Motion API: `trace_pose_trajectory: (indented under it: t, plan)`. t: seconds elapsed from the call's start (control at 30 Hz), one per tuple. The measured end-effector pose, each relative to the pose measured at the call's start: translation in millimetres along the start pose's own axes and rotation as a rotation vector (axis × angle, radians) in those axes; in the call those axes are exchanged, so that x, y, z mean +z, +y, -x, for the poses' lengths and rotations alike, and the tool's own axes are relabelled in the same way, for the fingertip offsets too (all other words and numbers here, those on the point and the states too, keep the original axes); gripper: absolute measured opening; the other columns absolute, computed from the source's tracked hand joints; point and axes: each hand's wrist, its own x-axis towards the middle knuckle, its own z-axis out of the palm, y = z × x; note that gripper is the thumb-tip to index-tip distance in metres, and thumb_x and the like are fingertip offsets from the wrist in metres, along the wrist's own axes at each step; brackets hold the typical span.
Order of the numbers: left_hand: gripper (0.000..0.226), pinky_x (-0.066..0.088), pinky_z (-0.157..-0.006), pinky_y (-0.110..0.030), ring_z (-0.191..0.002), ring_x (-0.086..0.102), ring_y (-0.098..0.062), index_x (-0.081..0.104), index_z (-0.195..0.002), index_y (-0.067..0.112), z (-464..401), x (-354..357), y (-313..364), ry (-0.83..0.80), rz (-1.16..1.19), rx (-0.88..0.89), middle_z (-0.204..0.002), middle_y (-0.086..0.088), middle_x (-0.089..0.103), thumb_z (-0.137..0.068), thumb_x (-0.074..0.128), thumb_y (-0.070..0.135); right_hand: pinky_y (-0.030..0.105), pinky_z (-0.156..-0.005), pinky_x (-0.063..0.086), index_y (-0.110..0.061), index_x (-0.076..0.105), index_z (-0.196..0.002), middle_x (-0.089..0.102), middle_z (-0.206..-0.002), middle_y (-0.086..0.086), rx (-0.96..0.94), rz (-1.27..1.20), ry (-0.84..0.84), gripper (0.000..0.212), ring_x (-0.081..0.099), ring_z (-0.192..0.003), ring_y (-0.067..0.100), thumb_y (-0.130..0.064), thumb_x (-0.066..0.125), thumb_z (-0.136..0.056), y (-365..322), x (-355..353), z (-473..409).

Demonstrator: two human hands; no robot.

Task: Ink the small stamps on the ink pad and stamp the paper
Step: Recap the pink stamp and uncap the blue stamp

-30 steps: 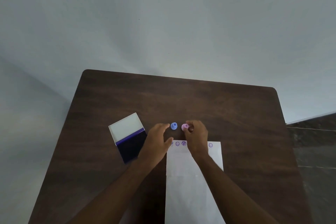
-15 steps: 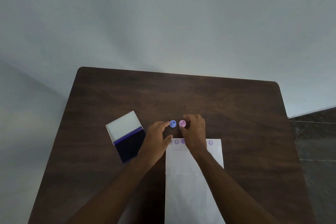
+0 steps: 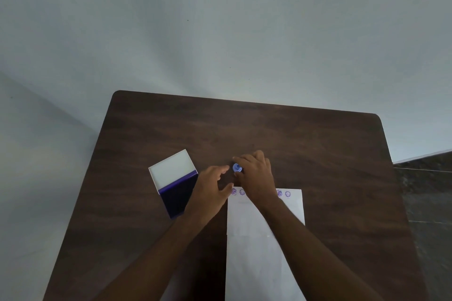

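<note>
A small blue stamp (image 3: 236, 167) stands on the dark wooden table (image 3: 318, 154) just beyond the white paper (image 3: 259, 259). My right hand (image 3: 255, 175) curls over it, index finger and thumb closed around the blue stamp. The pink stamp is hidden, probably under that hand. My left hand (image 3: 211, 189) hovers just left of the blue stamp, fingers apart and holding nothing. Purple stamped marks (image 3: 288, 194) run along the paper's far edge, some covered by my right wrist. The open ink pad (image 3: 179, 195) lies to the left, its white lid (image 3: 171, 168) folded back.
The table's left edge is close to the ink pad, and a pale wall rises behind the far edge. A darker floor (image 3: 425, 190) shows past the right edge. Bare wood stretches beyond the stamps and to the right of the paper.
My right hand has shifted left from the pink stamp onto the blue one, and the pink stamp is no longer visible. My left hand stays close by, still open.
</note>
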Motion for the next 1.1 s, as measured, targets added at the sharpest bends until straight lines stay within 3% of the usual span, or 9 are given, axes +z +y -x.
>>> trace_pose_trajectory:
  t: [0.27,0.37,0.43,0.53,0.67,0.73,0.83,0.97,1.1]
  plan:
    - [0.041,0.051,-0.091,-0.024,-0.104,0.057,-0.006,0.058,-0.127,0.024,6,-7,-3,0.003,0.031,0.015,-0.127,0.004,0.06,-0.087,0.069,0.026,0.033,-0.09,0.042,-0.015,0.072,-0.104,0.071,-0.112,0.003,-0.083,0.074,-0.003,0.021,0.054,-0.105,0.022,-0.025,0.069,-0.086,-2,-5,-1]
    - [0.037,0.05,-0.087,-0.021,-0.103,0.058,-0.006,0.059,-0.124,0.025,8,-12,-4,0.002,0.049,0.012,-0.125,0.004,0.061,-0.089,0.067,0.027,0.026,-0.087,0.037,-0.013,0.073,-0.101,0.072,-0.105,0.006,-0.025,-0.104,0.039,0.019,0.057,-0.097,0.021,-0.023,0.07,-0.086,-8,-15,-3]
    - [0.034,0.046,-0.084,-0.015,-0.102,0.06,-0.006,0.06,-0.124,0.023,9,-14,-6,0.022,0.055,-0.009,-0.125,0.003,0.063,-0.09,0.064,0.03,0.021,-0.088,0.042,-0.012,0.073,-0.103,0.072,-0.103,0.003,0.109,-0.281,0.001,0.022,0.059,-0.093,0.015,-0.025,0.069,-0.086,-14,-25,-2]
    - [0.036,0.037,-0.083,-0.002,-0.102,0.06,-0.005,0.058,-0.127,0.015,11,-18,-5,0.087,0.047,-0.092,-0.126,-0.003,0.063,-0.094,0.059,0.03,0.009,-0.074,0.046,-0.011,0.073,-0.105,0.069,-0.093,-0.004,0.295,-0.604,0.038,0.027,0.062,-0.081,0.008,-0.023,0.074,-0.082,-26,-40,11]
    - [0.041,0.035,-0.1,-0.014,-0.117,0.059,-0.014,0.055,-0.131,0.018,23,-36,-4,0.039,0.123,-0.087,-0.131,-0.003,0.061,-0.093,0.061,0.029,0.015,-0.072,0.057,-0.01,0.072,-0.108,0.075,-0.095,0.003,0.378,-0.889,-0.083,0.026,0.07,-0.078,0.011,-0.02,0.073,-0.084,-39,-48,29]
    - [0.043,0.038,-0.099,-0.011,-0.114,0.06,-0.008,0.055,-0.13,0.025,32,-46,-4,0.016,0.234,-0.05,-0.129,0.005,0.062,-0.09,0.065,0.032,0.01,-0.065,0.055,-0.011,0.072,-0.107,0.074,-0.09,-0.001,0.391,-0.967,-0.123,0.025,0.071,-0.073,0.007,-0.02,0.071,-0.084,-47,-50,34]
    - [0.044,0.041,-0.086,-0.004,-0.099,0.06,-0.005,0.058,-0.13,0.018,44,-56,-2,0.098,0.18,-0.056,-0.12,0.005,0.063,-0.089,0.065,0.032,0.011,-0.065,0.054,-0.011,0.072,-0.106,0.074,-0.088,-0.006,0.379,-1.035,-0.162,0.023,0.071,-0.075,0.007,-0.021,0.07,-0.085,-56,-49,42]
    - [0.038,0.052,-0.098,-0.031,-0.104,0.064,-0.013,0.065,-0.124,0.021,56,-69,-2,0.146,0.267,-0.016,-0.119,0.002,0.069,-0.088,0.067,0.031,0.02,-0.074,0.059,-0.013,0.072,-0.105,0.076,-0.094,0.001,0.36,-1.075,-0.192,0.023,0.072,-0.082,0.016,-0.022,0.07,-0.085,-67,-48,47]
    - [0.031,0.051,-0.083,-0.009,-0.094,0.066,-0.006,0.069,-0.116,0.025,64,-77,-5,0.191,0.32,-0.006,-0.106,0.011,0.071,-0.085,0.071,0.027,0.022,-0.078,0.059,-0.019,0.072,-0.101,0.077,-0.093,0.001,0.328,-1.091,-0.211,0.017,0.072,-0.083,0.017,-0.023,0.071,-0.085,-73,-48,51]
